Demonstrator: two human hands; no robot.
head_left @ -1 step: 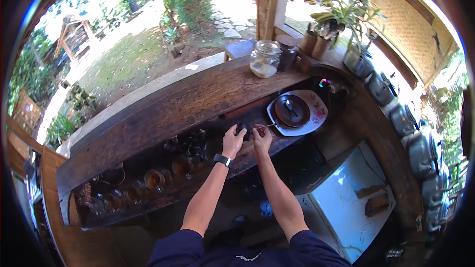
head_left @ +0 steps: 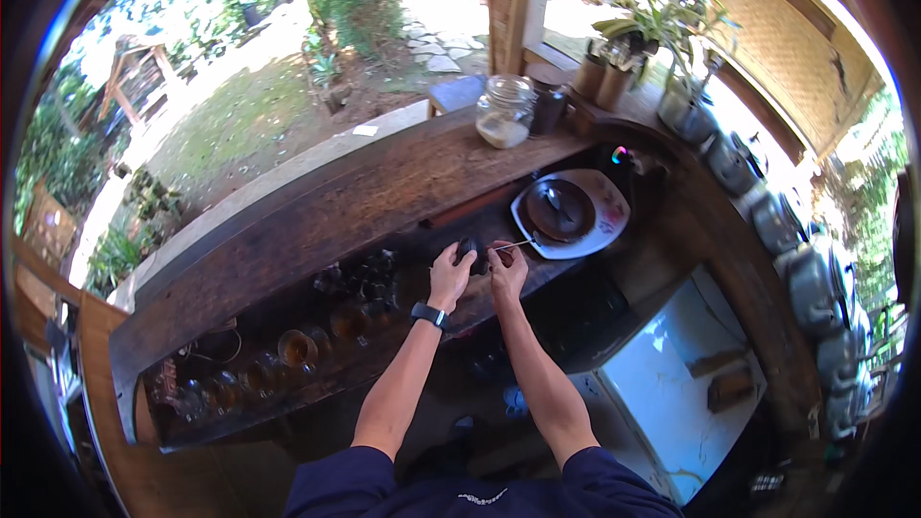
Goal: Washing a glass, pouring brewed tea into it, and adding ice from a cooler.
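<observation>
My left hand [head_left: 448, 278], with a dark band on the wrist, is closed around a small dark rounded object [head_left: 468, 248] whose kind I cannot make out. Right beside it, my right hand [head_left: 507, 273] pinches a thin metal stick-like utensil [head_left: 515, 245]. The utensil points up and right toward a white plate [head_left: 615, 194] with a floral pattern; its end is too small to tell. On that plate sits a round brown dish or lid [head_left: 573, 212] with a shiny dark piece on top. Both hands are above the dark wooden shelf of the counter.
Several glass cups [head_left: 296, 350] with brown liquid stand along the shelf at left. A glass jar [head_left: 505, 113] of pale grains and a dark jar [head_left: 550, 101] stand on the wooden counter top [head_left: 317, 201]. Metal pots [head_left: 815, 285] line the right ledge. A white-topped cabinet [head_left: 662, 393] is at lower right.
The surroundings have shifted slightly left in the view. Both hands keep their hold, and the dark object looks slightly turned in my left hand.
</observation>
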